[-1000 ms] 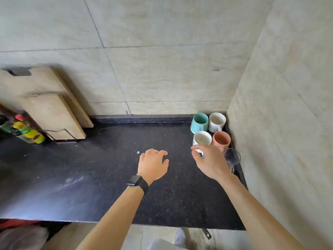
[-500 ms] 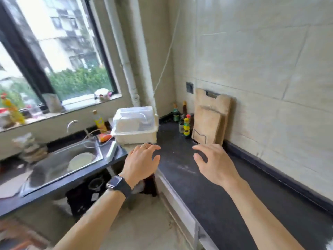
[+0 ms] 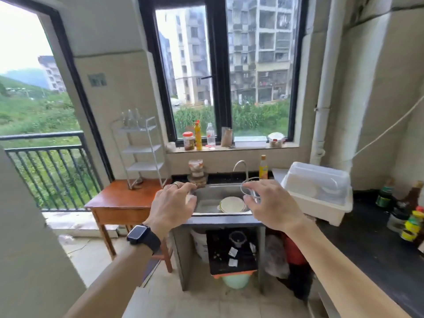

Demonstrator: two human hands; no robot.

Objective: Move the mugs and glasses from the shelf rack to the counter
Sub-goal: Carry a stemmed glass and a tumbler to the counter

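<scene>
Head view, forward-down toward sink (image 3: 220,198), window (image 3: 220,72).

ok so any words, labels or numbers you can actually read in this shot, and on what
None can be read.
Yellow bottle on the sill: label too blurred.
Red-lidded jar: label too blurred.
Bottle beside the tap: label too blurred.
Sauce bottles at far right: labels too small.
Wall plate: marks blurred.
Watch: screen dark.

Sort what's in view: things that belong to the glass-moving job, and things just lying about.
Job: white shelf rack; what look like clear glasses on its top tier; black counter; left hand and right hand, both empty.
Lying about: sink; pale bowl in it; lidded dish drainer; windowsill bottles; sauce bottles.
</scene>
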